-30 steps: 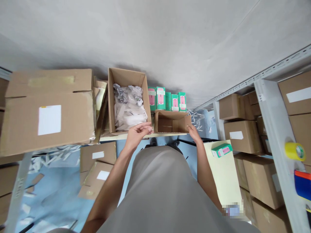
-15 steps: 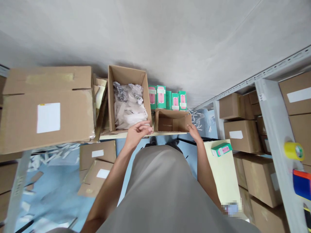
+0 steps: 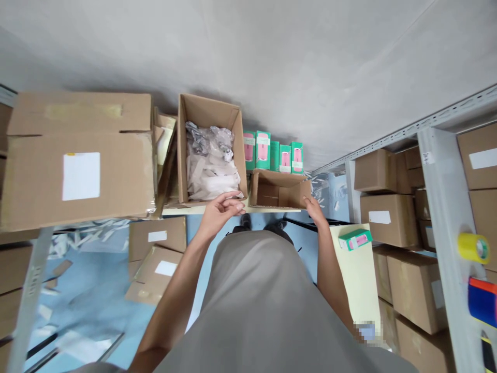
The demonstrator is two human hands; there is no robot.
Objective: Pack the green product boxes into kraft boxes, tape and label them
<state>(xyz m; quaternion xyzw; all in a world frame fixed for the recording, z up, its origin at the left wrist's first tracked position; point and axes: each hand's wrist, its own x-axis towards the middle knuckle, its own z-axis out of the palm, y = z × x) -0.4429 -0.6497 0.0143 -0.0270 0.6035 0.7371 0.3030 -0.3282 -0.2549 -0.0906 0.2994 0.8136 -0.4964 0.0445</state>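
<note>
My right hand (image 3: 315, 211) grips the right edge of a small open cardboard box (image 3: 280, 177), thumb and fingers at its wall. The part of that box I can see inside shows bare cardboard. My left hand (image 3: 222, 211) hovers by the front right corner of a taller open cardboard box (image 3: 244, 155), fingers loosely curled and apart, with nothing visible in them. Crumpled clear plastic and white paper scraps (image 3: 212, 166) lie in the taller box. Behind the small box stand several green-and-pink product boxes (image 3: 263, 149) in a row.
A big closed carton (image 3: 124, 176) with a white label stands at the left. On a cream board (image 3: 357, 274) at the right lies another green-and-pink box (image 3: 355, 239). Shelving (image 3: 438, 191) with stacked cartons and yellow tape (image 3: 471, 247) rises further right. Flattened cardboard (image 3: 155, 280) lies below left.
The view has shifted slightly, so the boxes sit a little higher and further right. The right hand keeps its hold on the small box; the left hand stays near the taller box's corner.
</note>
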